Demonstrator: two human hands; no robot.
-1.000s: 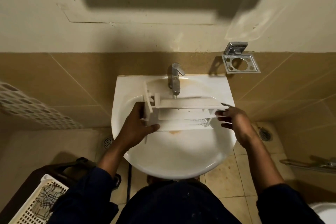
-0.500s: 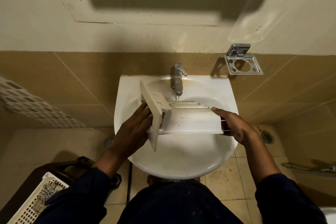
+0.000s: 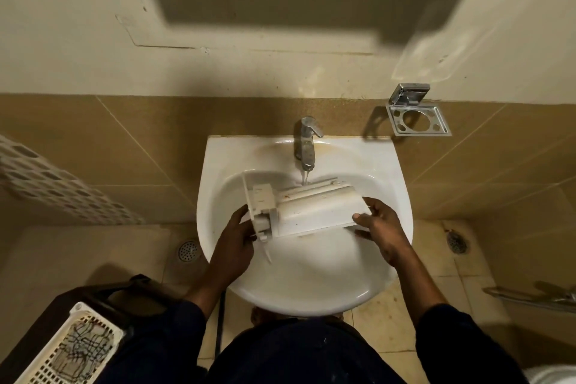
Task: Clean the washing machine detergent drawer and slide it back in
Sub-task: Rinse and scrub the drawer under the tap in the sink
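Note:
I hold the white detergent drawer (image 3: 314,210) over the bowl of the white sink (image 3: 311,277), turned so its stained underside faces up. My left hand (image 3: 233,246) grips the front-panel end at the left. My right hand (image 3: 378,227) grips the rear end at the right. A thin stream of water runs from the chrome tap (image 3: 306,142) onto the drawer's far edge.
A chrome holder (image 3: 417,120) is fixed to the tiled wall right of the tap. A white laundry basket (image 3: 67,349) on a dark stand sits at the lower left. Floor drains (image 3: 187,251) lie on either side of the sink. A metal rail (image 3: 530,296) is at the right.
The drawer has been rolled over in both hands, from its open side showing to its underside up, and its right end has dropped a little. The camera view shifted slightly.

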